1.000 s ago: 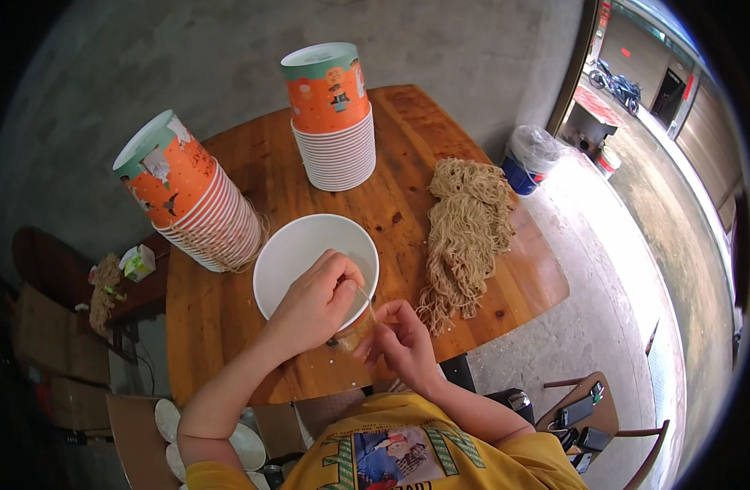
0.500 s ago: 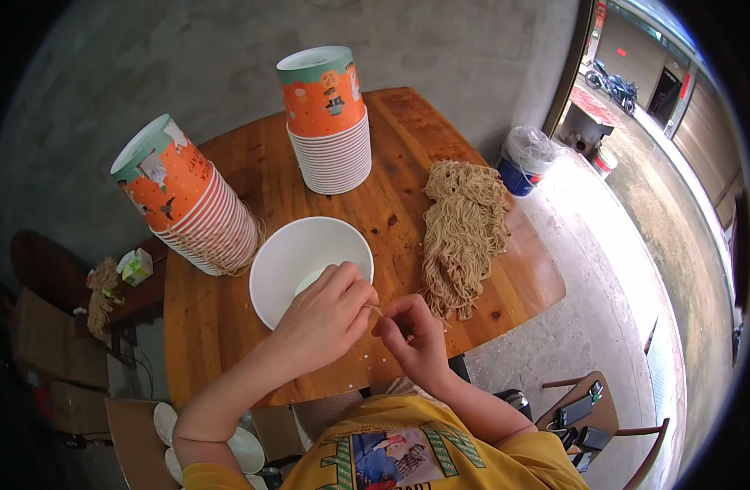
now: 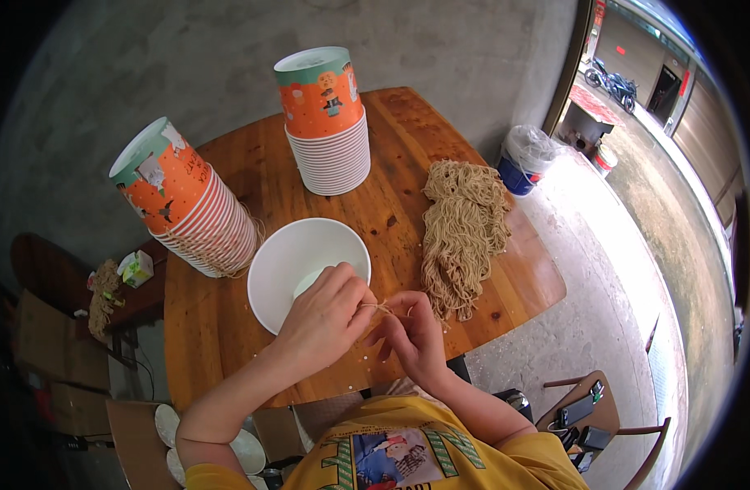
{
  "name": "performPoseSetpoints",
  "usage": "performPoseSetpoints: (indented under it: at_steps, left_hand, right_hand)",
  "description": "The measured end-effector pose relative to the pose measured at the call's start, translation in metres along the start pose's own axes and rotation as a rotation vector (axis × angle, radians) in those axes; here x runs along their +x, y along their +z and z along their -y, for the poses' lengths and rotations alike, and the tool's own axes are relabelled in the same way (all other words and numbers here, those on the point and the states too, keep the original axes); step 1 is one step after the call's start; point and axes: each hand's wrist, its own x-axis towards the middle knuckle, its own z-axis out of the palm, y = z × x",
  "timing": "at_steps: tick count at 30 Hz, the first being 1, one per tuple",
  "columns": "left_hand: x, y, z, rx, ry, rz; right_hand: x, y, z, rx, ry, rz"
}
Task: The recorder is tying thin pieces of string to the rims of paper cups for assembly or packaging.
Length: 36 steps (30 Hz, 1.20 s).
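At the lower edge, below one yellow T-shirt (image 3: 497,465), the person's two bare hands meet just above the near side of the table (image 3: 391,237). The left hand (image 3: 322,314) is closed, thumb and fingers pinching one thin tan strand (image 3: 377,306). The right hand (image 3: 413,339) has its fingers bent in around the strand's other end; whether they grip it, I cannot tell. Partly behind the left hand stands one white paper tub (image 3: 269,265), mouth up. To its right lies one large bundle of wavy tan cord (image 3: 465,233), apart from the hands. Farther back are two stacks of nested tubs, upside down, orange and green on top: the left stack (image 3: 187,204) leans in this view and has cords wound round its lower part; the right stack (image 3: 330,122) is more upright. Beyond the table are one blue bucket (image 3: 518,175) with clear plastic over it and, outside, one parked motorcycle (image 3: 610,84).
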Motion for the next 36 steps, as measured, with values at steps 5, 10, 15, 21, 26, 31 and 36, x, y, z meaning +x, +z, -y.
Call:
performPoseSetpoints:
  at_steps: [5, 10, 15, 21, 26, 31, 36]
  left_hand:
    - [0.000, 0.000, 0.000, 0.019, 0.020, 0.001]
    - [0.000, 0.001, 0.000, 0.017, 0.014, -0.011]
    - [0.000, 0.002, 0.000, -0.056, -0.049, -0.037]
    - [0.002, 0.001, -0.001, -0.079, -0.061, -0.027]
    - [0.001, 0.000, -0.001, -0.046, -0.035, -0.023]
    - [0.001, 0.000, -0.002, -0.016, -0.006, -0.014]
    - [0.001, -0.005, -0.003, -0.050, -0.008, -0.030]
  right_hand:
    - [0.004, -0.001, 0.005, -0.120, -0.053, -0.004]
    - [0.003, -0.002, 0.010, -0.146, 0.011, 0.005]
    - [-0.001, -0.002, 0.009, 0.070, 0.141, 0.062]
    - [0.002, 0.002, 0.013, 0.237, 0.152, 0.002]
    - [0.004, -0.001, 0.006, -0.123, 0.031, -0.031]
    - [0.004, -0.003, 0.003, -0.248, -0.067, -0.015]
    - [0.001, -0.001, 0.004, -0.223, -0.083, -0.008]
